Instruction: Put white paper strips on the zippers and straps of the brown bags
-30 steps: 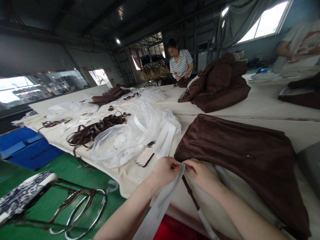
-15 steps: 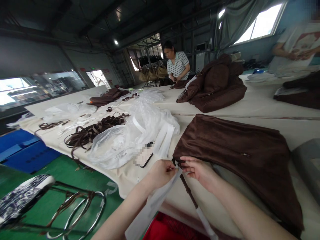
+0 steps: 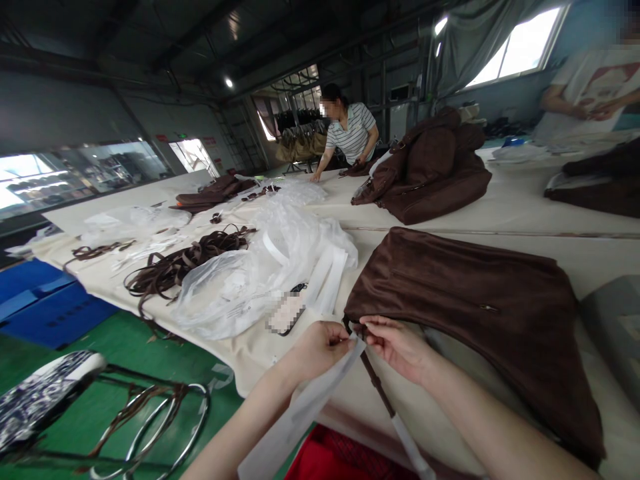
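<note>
A dark brown suede-like bag with a small zipper pull lies on the table in front of me. At its near left corner, my left hand pinches the end of a white strip, which trails down toward me. My right hand is beside it, thumb and fingers closed at the same corner; what they grip is partly hidden. Below the hands hangs a narrow brown strap, its lower part wrapped in white.
Left of the hands lie a phone, clear plastic and a heap of brown straps. More brown bags are piled across the table. A co-worker stands beyond. A stool stands at lower left.
My right fingers have drawn closer together at the bag's corner. My left hand keeps its pinch on the strip. The co-worker across the table has reached one arm out to the left.
</note>
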{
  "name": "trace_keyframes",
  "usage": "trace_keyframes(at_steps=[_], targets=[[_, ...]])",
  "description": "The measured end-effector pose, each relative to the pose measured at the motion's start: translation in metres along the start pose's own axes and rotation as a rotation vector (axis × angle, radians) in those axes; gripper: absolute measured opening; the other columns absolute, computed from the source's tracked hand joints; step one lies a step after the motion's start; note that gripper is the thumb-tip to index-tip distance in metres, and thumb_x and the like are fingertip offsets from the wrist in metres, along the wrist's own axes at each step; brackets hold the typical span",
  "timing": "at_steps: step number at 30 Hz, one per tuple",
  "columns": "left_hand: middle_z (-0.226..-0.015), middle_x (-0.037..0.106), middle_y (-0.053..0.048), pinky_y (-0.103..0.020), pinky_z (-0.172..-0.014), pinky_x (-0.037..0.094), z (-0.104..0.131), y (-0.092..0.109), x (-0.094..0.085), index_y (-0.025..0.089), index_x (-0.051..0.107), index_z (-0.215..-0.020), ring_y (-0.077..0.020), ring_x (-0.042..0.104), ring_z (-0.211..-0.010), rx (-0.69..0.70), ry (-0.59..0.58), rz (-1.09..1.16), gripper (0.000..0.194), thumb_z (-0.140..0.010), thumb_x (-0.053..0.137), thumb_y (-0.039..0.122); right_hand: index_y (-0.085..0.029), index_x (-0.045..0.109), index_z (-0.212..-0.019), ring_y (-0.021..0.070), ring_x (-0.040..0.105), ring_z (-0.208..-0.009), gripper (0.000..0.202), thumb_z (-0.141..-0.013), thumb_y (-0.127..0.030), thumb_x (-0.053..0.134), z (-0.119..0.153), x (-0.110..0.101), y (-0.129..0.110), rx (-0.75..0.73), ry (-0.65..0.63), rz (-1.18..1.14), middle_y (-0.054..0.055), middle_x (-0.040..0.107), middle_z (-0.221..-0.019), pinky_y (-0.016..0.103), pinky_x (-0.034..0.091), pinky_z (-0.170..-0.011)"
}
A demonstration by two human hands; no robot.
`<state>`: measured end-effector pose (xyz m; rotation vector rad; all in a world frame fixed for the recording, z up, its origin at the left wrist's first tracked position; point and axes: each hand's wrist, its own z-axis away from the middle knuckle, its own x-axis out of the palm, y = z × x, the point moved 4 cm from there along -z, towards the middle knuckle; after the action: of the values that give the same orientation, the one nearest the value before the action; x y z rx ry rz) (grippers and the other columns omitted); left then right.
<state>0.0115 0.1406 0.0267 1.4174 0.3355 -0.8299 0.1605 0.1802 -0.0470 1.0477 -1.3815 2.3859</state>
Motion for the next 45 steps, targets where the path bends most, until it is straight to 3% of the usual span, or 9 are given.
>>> trace_keyframes(at_steps=[3,11,18,21,24,28,36,42,45], targets=[[-0.059,0.039,0.004,-0.021,-0.05,0.025,0.003,0.004,0.0,0.014,0.055,-0.065,-0.0086,0.033,-0.057,-0.013,-0.009,0.031,0.032,-0.084,0.05,0.04,-0.015,0.071,-0.087,0.0046,0.053,-0.055,0.02,-0.069,-0.016,0.076,-0.001,0.003,0.003,0.002,-0.046,-0.034,0.007,0.07,-0.085,0.012,0.04,-0.047],[-0.059,0.04,0.004,-0.021,-0.05,0.026,0.006,0.015,0.002,0.014,0.057,-0.067,-0.0083,0.033,-0.057,-0.011,-0.025,0.058,0.028,-0.083,0.049,0.035,-0.016,0.067,-0.075,0.0033,0.046,-0.049,0.021,-0.057,-0.014,0.079,0.001,0.004,0.004,-0.065,0.071,0.043,-0.003,0.06,-0.065,0.013,0.037,-0.045],[-0.058,0.045,0.004,-0.021,-0.051,0.027,-0.005,0.01,0.004,0.016,0.058,-0.067,-0.0087,0.037,-0.055,0.004,0.051,-0.036,0.025,-0.082,0.049,0.033,-0.016,0.069,-0.081,0.0059,0.048,-0.052,0.027,-0.058,-0.024,0.078,0.0,0.002,0.001,-0.099,0.079,0.183,0.001,0.064,-0.069,0.017,0.034,-0.047],[-0.057,0.045,0.003,-0.021,-0.05,0.027,-0.013,0.008,0.006,0.016,0.058,-0.065,-0.0094,0.038,-0.055,-0.001,0.077,-0.073,0.026,-0.082,0.048,0.032,-0.016,0.07,-0.084,0.0081,0.049,-0.051,0.032,-0.064,-0.04,0.076,-0.001,0.001,-0.002,-0.14,0.096,0.282,0.002,0.064,-0.07,0.02,0.033,-0.045],[-0.059,0.049,0.002,-0.022,-0.051,0.028,-0.02,0.009,0.008,0.016,0.06,-0.067,-0.0102,0.041,-0.056,0.0,0.103,-0.114,0.022,-0.08,0.048,0.029,-0.019,0.073,-0.089,0.0122,0.052,-0.054,0.042,-0.078,-0.056,0.058,0.0,-0.001,-0.011,-0.233,0.154,0.517,0.004,0.065,-0.073,0.023,0.035,-0.043],[-0.057,0.049,0.002,-0.022,-0.052,0.028,-0.022,0.018,0.01,0.016,0.059,-0.064,-0.0099,0.041,-0.055,0.002,0.094,-0.143,0.021,-0.079,0.049,0.026,-0.025,0.075,-0.093,0.0181,0.06,-0.07,0.052,-0.089,-0.06,0.036,0.006,0.0,-0.02,-0.304,0.181,0.788,0.005,0.071,-0.09,0.028,0.047,-0.057],[-0.055,0.052,0.001,-0.023,-0.05,0.026,-0.015,0.02,0.007,0.016,0.063,-0.069,-0.0097,0.043,-0.05,-0.022,0.218,-0.298,0.022,-0.081,0.048,0.026,-0.026,0.066,-0.118,0.0258,0.051,-0.119,0.057,-0.086,-0.067,0.041,0.006,0.003,-0.006,-0.282,-0.03,0.61,0.006,0.06,-0.127,0.037,0.046,-0.09],[-0.062,0.062,-0.003,-0.024,-0.051,0.028,-0.024,0.016,0.008,0.016,0.064,-0.072,-0.0117,0.05,-0.052,-0.062,0.276,-0.402,0.022,-0.082,0.047,0.025,-0.026,0.062,-0.122,0.0249,0.053,-0.115,0.06,-0.087,-0.067,0.038,0.006,0.005,-0.008,-0.293,-0.037,0.661,0.007,0.059,-0.127,0.035,0.049,-0.085],[-0.062,0.062,-0.004,-0.024,-0.05,0.029,-0.03,0.017,0.009,0.016,0.064,-0.071,-0.0124,0.052,-0.053,-0.078,0.267,-0.406,0.022,-0.082,0.048,0.027,-0.023,0.064,-0.118,0.0233,0.061,-0.099,0.063,-0.088,-0.067,0.031,0.007,0.002,-0.012,-0.288,0.056,0.697,0.008,0.066,-0.113,0.032,0.051,-0.071]])
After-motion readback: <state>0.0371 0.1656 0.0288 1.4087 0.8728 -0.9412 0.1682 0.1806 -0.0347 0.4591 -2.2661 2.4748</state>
